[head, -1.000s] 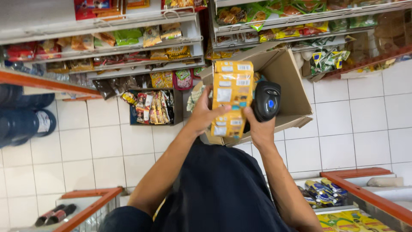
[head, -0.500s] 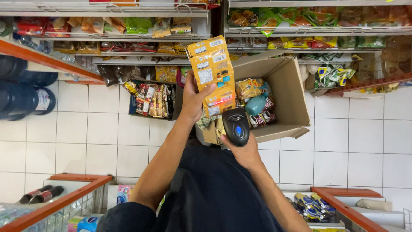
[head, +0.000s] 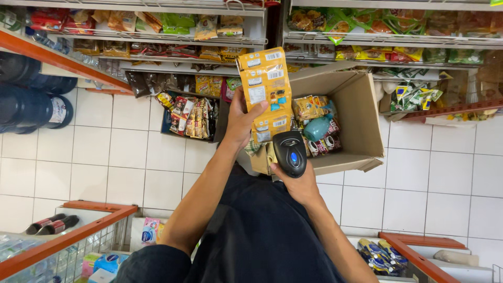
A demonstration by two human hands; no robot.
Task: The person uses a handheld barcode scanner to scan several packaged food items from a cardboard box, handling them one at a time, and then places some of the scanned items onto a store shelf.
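Holding tight, the left hand (head: 242, 121) has its grip closed around the lower edge of a tall yellow packet (head: 266, 91), with the thumb in front and the fingers behind. The packet stands up high in front of the person, above an open cardboard box (head: 361, 118). The right hand (head: 299, 183) has its grip wrapped around a black scanner (head: 290, 153), which sits just under the packet and points up at it. A small blue light shows on the scanner.

The box is tipped open and full of small snack packs (head: 314, 123). It seems to rest against the person's lap, over the white tile floor (head: 105, 157). Behind it are store shelves (head: 173, 36) with many bags. Big blue water bottles (head: 31, 99) stand to the left.

What could go wrong? The packet is held only near its bottom, so it might tip or slip out and drop into the box or onto the floor. Both hands are busy, so nothing holds the box. If the knees move, the box could slide off and spill its packs.
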